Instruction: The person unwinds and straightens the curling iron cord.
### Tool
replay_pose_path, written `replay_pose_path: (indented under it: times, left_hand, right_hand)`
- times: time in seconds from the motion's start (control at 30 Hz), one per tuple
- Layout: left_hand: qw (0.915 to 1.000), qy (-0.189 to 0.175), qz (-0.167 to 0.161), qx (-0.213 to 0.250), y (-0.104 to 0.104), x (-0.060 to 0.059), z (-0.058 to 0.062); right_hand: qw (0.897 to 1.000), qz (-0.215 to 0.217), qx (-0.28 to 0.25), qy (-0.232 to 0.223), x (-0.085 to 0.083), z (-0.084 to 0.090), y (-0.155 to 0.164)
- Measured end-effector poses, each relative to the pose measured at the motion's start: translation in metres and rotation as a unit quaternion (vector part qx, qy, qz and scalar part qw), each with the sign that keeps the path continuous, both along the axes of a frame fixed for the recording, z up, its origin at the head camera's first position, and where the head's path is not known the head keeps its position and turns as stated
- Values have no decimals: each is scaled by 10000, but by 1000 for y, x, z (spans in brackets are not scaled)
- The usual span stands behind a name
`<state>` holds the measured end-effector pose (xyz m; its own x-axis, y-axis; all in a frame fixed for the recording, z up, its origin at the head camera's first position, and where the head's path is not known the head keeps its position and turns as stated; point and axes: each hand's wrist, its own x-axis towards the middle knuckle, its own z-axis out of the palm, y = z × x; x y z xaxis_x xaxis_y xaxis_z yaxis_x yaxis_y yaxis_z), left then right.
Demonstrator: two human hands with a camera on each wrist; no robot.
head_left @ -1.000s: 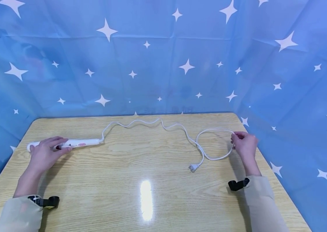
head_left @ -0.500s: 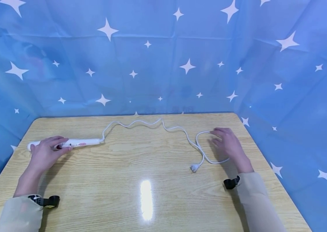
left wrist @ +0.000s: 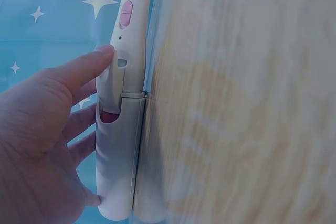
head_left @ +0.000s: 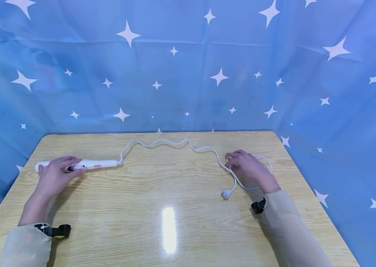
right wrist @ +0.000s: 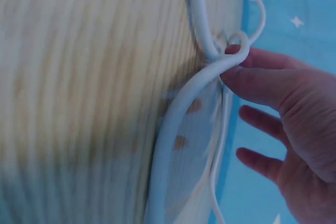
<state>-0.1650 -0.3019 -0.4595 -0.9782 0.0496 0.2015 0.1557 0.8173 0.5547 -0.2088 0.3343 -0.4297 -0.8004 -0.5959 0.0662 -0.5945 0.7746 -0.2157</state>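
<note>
Left hand (head_left: 55,174) lies over the white curling iron (head_left: 84,164) at the table's (head_left: 174,185) left side, fingers nearly straight, thumb and fingertips touching its barrel without closing round it. Right hand (head_left: 246,167) rests with relaxed, spread fingers on the looped white cord (head_left: 208,149) toward the table's right, near the plug (head_left: 226,194); the wrist view shows a fingertip pressing where two strands cross. The risk, as a judgement: neither grip is firm, so a pull on the cord could roll the iron out from under the left hand, or the loop could spring apart and tangle. No brand, label or readable writing shows; only a pink button on the iron.
</note>
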Motion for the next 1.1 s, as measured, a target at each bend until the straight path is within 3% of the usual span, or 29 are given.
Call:
replay_pose_path:
  times: [0.37,0.63,0.97,1.1]
  left_hand:
    - [10000,-64,9,16,0,2,1]
    - [9999,-94,23,52,0,3,0]
    - [10000,-78,16,55,1,2,1]
    - [9999,-91,22,40,1,2,1]
  right_hand:
    - [9973,-620,-303,266,3,-4,26]
    - [9923,-1183,-140,329,9,-3,44]
    - [9663,-2388,-499,821,17,0,53]
    - [9575,-2736,-451,798,17,-3,55]
